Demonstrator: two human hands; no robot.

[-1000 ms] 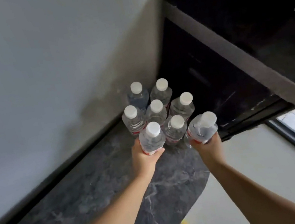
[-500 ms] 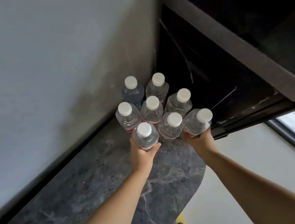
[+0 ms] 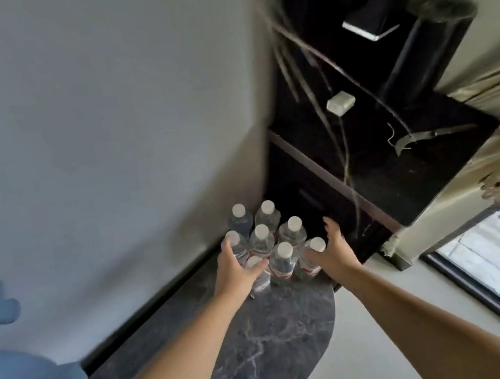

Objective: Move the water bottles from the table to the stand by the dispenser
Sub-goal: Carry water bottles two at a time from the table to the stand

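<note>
The left hand (image 3: 234, 271) lies over the near-left bottle (image 3: 258, 275), fingers spread and only loosely curved across its cap and shoulder, reaching toward the neighbour behind; it seems to rest or press rather than clasp, though the palm hides the contact. The right hand (image 3: 333, 249) is spread wide beside the near-right bottle (image 3: 311, 260), thumb against its shoulder and fingers raised clear, holding nothing. The cluster of water bottles (image 3: 264, 243), eight by the white caps, stands upright and tightly packed at the far end of the dark marbled stand (image 3: 268, 345), in the corner between the pale wall (image 3: 100, 131) and the black cabinet (image 3: 371, 169). They look full, so each should feel fairly heavy, with thin clear walls that give under a squeeze and a smooth skin that may slip. The firmest hold is likely round the labelled waist or just under the cap. Packed this close, a nudge to one could topple its neighbours.
</note>
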